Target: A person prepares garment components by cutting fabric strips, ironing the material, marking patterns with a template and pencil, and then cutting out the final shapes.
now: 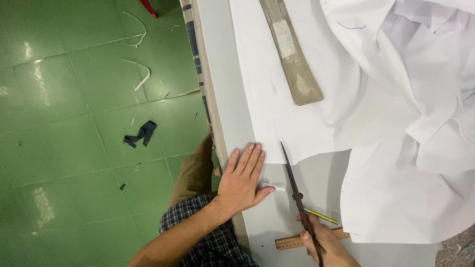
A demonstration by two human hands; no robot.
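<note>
My left hand (242, 178) lies flat, fingers together, on the grey table (227, 74) near its left edge, pressing the corner of a white fabric sheet (292, 113). A small white scrap (273, 186) sits by its thumb. My right hand (326, 244) grips dark scissors (295, 180), whose blades point away from me with the tip at the fabric's near edge. A yellow pencil (321, 216) and a wooden ruler (292, 242) lie beside and under that hand.
A long tan wooden strip (293, 54) rests on the fabric farther back. Crumpled white cloth (420, 99) piles up at the right. The green tiled floor (74, 123) on the left holds a dark scrap (142, 133) and white offcuts (142, 79).
</note>
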